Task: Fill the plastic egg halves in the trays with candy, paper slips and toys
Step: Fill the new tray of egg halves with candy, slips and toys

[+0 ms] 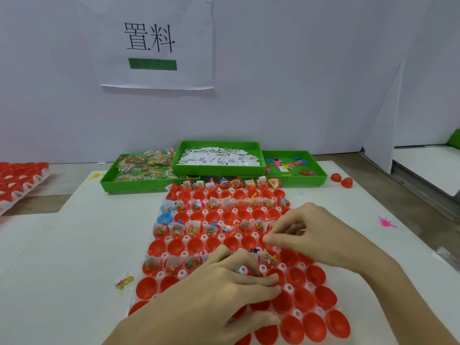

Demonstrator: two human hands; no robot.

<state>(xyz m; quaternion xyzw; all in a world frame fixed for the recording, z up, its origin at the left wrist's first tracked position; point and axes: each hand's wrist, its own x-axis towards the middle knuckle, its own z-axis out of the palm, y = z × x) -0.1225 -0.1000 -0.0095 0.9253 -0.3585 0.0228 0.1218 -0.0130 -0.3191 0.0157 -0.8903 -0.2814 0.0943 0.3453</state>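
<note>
Both hands are down over the egg tray (159, 267) on the white mat (74, 245). The right hand (308, 232) has its fingers curled in a pinch above the fourth filled row, but what it holds is blurred and I cannot tell what it is, or whether it holds anything. The left hand (224, 287) lies across the near rows with curled fingers, a small blue and white bit showing under them; it seems to be holding spare pieces, though that too is unclear. The red halves (146, 287) nearest the person are bare; the far rows carry candy packets, slips and toys in alternate rows. Supplies sit beyond: candy bin (139, 168), slip bin (219, 155), toy bin (293, 168). The risk I see is the left palm and wrist resting over the loose halves: a nudge could tip them out of their seats or spill filled ones beside it. Pieces already stray, with a candy packet (124, 282) left of the tray and a pink toy (385, 222) off to the right, so small items dropped from a loose pinch may bounce out again.
</note>
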